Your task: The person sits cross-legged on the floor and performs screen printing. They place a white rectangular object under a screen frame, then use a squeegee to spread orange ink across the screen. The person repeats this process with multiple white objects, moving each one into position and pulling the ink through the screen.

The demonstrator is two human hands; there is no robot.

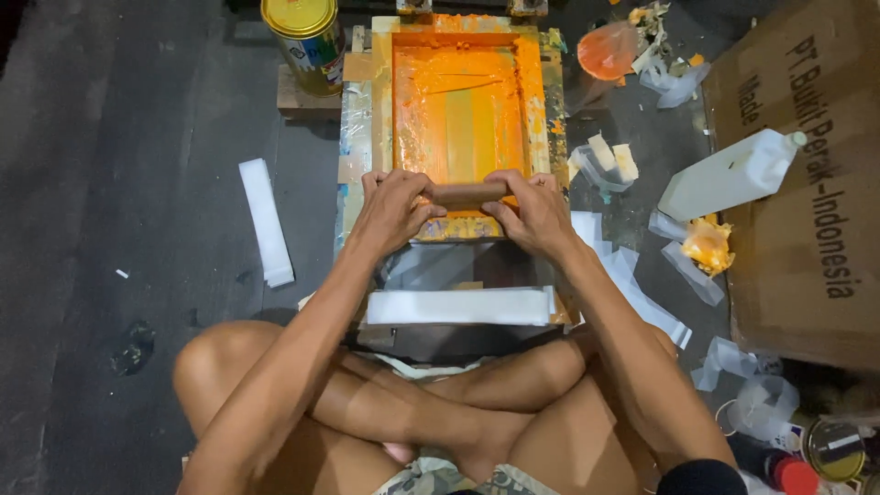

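Observation:
I sit cross-legged on the floor before a small printing screen frame (539, 101) smeared with orange ink. Both hands grip a wooden squeegee handle (469, 193) at the near end of the frame. My left hand (392, 210) wraps its left end and my right hand (536, 212) wraps its right end, fingers closed over the wood. The squeegee's blade is hidden under my hands. Below the frame lies a stack of white strips (458, 306) across a dark base.
A yellow-lidded tin (305, 38) stands at the frame's far left. A white strip pile (266, 222) lies on the left floor. On the right are a white plastic jug (731, 174), flattened cardboard (807, 229), an orange-stained bag (607, 50), scattered wrappers, and cans (830, 449).

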